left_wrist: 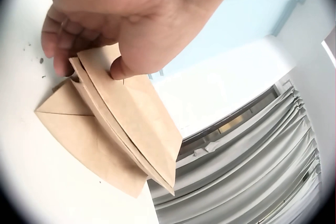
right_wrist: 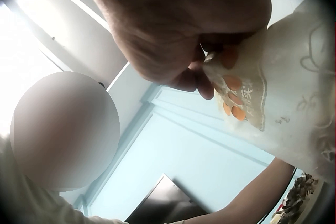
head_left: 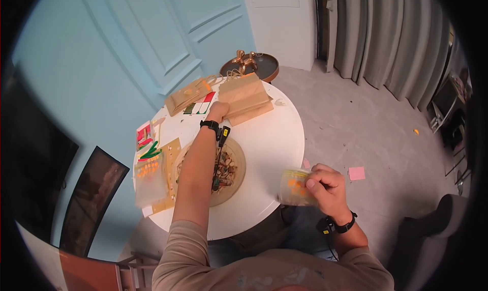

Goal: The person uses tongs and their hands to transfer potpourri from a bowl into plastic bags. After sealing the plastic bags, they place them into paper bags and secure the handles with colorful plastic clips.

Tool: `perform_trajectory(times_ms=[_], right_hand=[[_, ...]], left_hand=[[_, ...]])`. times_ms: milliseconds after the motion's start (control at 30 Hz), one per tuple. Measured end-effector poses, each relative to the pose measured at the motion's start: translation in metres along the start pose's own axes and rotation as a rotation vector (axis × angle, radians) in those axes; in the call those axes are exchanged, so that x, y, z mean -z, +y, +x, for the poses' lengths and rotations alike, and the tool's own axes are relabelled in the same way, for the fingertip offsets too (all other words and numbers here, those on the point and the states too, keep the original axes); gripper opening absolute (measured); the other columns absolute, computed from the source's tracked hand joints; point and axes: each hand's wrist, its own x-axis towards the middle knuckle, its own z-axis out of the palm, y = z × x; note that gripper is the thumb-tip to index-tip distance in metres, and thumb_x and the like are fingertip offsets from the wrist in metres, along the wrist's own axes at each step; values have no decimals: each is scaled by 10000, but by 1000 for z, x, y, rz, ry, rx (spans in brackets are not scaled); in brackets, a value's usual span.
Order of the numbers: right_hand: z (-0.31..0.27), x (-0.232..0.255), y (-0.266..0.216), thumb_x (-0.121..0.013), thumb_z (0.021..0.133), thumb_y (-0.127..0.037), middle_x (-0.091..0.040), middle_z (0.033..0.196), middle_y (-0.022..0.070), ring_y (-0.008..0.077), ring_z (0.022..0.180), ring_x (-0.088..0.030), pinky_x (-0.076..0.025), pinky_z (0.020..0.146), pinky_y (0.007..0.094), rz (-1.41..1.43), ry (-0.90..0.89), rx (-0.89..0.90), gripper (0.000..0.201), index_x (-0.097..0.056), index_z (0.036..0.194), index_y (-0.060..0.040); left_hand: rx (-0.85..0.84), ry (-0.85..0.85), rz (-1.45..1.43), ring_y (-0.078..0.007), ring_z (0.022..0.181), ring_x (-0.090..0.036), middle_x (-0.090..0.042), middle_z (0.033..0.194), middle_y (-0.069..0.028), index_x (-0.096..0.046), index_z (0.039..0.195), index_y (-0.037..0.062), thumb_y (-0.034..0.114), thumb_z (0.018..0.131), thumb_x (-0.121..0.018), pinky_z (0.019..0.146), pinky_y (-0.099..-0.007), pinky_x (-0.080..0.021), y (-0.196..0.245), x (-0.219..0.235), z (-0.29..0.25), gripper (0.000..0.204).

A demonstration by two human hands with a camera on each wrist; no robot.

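Note:
At the far side of the round white table, my left hand (head_left: 218, 111) grips the left edge of a folded brown paper bag (head_left: 247, 93). In the left wrist view the thumb lies on top of the bag (left_wrist: 134, 113) and the other fingers curl at its edge; another brown paper layer shows beneath. My right hand (head_left: 330, 192) holds a translucent plastic pouch (head_left: 291, 187) with orange dots by its side, near the table's front right edge. The right wrist view shows fingers pinching the pouch (right_wrist: 283, 87), which has pale line drawings.
Under my left forearm stands a round shallow bowl (head_left: 241, 184) of mixed dried pieces. Another brown paper bag (head_left: 189, 95), a red, white and green card (head_left: 201, 105) and another dotted pouch (head_left: 151, 184) lie to the left. Behind the table is a round dark side table (head_left: 267, 64).

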Motion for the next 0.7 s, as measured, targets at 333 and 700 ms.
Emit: perform_trajectory(times_ms=[333,700], right_hand=[[34,-8,-33,-688,1009,-39,-754,971,146,281,857,-704,-556,803,390,-187,-83,125,157,-798,1111,7],[78,-51,-81,-708,973,-6,-689,815,141,339,991,-666,-489,1023,440,-840,-210,548,227,-747,1197,11]], left_hand=[[-192,73,167,-310,914,-786,-815,1136,-246,-763,1246,-95,561,955,-788,765,-437,-610,31,67,-86,718],[-724,240,99,-232,1166,-726,-770,1282,-130,-702,1407,-24,234,1018,-857,989,-384,-595,32,133,-437,492]])
